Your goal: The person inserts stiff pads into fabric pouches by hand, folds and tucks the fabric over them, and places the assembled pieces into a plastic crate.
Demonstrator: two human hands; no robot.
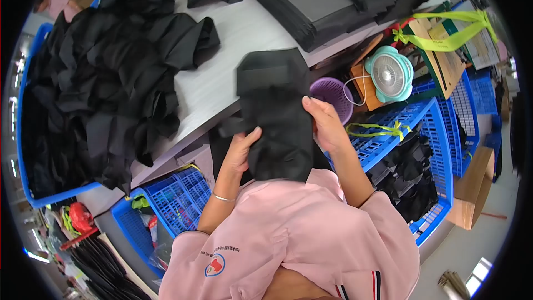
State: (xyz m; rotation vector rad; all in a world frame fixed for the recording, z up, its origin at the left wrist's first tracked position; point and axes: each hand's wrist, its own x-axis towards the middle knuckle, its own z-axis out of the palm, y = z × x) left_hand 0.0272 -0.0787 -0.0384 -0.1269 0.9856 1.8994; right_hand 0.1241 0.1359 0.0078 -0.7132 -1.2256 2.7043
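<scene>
A black fabric piece (277,116), sewn or folded into a pouch-like shape, is held in front of my chest between both hands. My left hand (242,147) grips its left edge, thumb on top and fingers hidden behind. On the opposite edge, my right hand (326,122) pinches the cloth with the thumb on top, its other fingers mostly behind it. The far end of the piece lies over the edge of the grey table (222,66). To the left, a big heap of black fabric pieces (111,72) spills out onto the tabletop.
Stacked flat black panels (316,0) stand at the table's back. A blue basket (34,189) surrounds the heap; another blue basket (444,178) with black cloth is at right. Nearby are a purple basket (333,97), a small teal fan (391,73) and a cardboard box (472,194).
</scene>
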